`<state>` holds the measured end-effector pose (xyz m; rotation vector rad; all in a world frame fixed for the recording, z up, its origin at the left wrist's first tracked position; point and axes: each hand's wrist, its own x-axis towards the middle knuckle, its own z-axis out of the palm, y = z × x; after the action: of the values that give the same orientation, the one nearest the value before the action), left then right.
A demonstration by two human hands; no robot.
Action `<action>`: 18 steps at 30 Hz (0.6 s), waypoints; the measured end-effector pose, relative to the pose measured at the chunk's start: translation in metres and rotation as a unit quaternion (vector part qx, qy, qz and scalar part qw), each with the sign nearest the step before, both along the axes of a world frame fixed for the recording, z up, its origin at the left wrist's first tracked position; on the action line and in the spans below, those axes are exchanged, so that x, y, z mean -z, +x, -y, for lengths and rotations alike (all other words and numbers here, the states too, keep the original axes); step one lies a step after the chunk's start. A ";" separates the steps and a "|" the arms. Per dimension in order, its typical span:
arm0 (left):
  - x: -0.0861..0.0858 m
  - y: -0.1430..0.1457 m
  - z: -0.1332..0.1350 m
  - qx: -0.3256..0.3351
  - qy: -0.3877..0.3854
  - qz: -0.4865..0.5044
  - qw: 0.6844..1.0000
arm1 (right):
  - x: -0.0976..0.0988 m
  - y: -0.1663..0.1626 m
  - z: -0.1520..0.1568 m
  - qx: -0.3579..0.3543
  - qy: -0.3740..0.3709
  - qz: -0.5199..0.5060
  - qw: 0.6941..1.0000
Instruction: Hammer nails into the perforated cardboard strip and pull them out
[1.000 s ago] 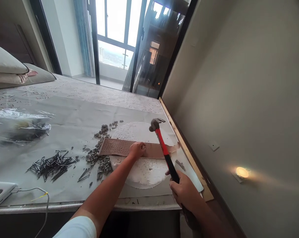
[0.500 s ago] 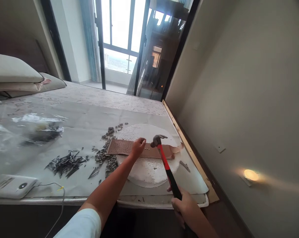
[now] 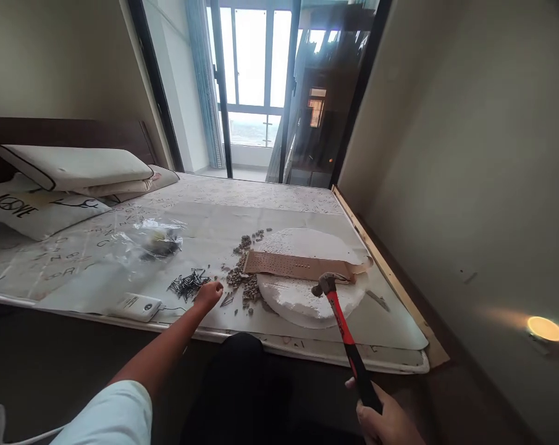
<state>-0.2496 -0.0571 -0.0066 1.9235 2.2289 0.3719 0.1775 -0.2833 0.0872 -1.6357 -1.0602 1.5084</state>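
My right hand (image 3: 386, 413) is wrapped round the black grip of a claw hammer (image 3: 339, 312) with a red and black handle. The hammer's head is over the round white foam-like slab (image 3: 295, 303). Across that slab lies a brown perforated strip (image 3: 279, 264), with a short row of small pale dots near its middle. At the right edge of a pile of dark nails (image 3: 185, 285) is my left hand (image 3: 209, 295), its fingers curled. Whatever is inside them, if anything, is hidden. A few loose nails (image 3: 226, 299) lie just right of it.
Grey crumbly bits (image 3: 236, 275) lie left of the slab. A clear plastic bag (image 3: 161, 238) and a white device with a cable (image 3: 138, 306) are on the sheet over the mattress. A thin grey piece (image 3: 377, 301) lies at right, near a wooden rail (image 3: 376, 240).
My left hand has left the brown strip and moved left to the nail pile. The hammer stays in my right hand, with its head now nearer the strip's front edge. The view has turned left.
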 end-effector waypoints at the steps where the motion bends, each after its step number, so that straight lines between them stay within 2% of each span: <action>1: 0.006 -0.001 0.004 -0.002 -0.024 -0.016 1.000 | -0.001 0.000 0.002 -0.012 -0.005 -0.011 1.000; 4: 0.015 0.006 0.009 -0.012 -0.069 -0.038 0.997 | -0.002 -0.001 0.008 -0.038 -0.018 -0.042 0.998; 10: 0.017 0.016 -0.002 -0.051 -0.109 -0.042 0.992 | 0.001 -0.004 0.020 -0.011 0.019 -0.049 0.999; 13: 0.017 0.018 -0.006 -0.062 -0.110 -0.041 0.991 | 0.004 -0.003 0.021 -0.005 0.026 -0.050 0.998; 18: 0.014 0.019 -0.007 -0.044 -0.083 -0.025 0.995 | 0.011 0.003 0.020 -0.007 0.028 -0.038 0.999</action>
<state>-0.2303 -0.0503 -0.0204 1.7738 2.3020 0.1466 0.1809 -0.3033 0.0761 -1.5243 -1.0649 1.5235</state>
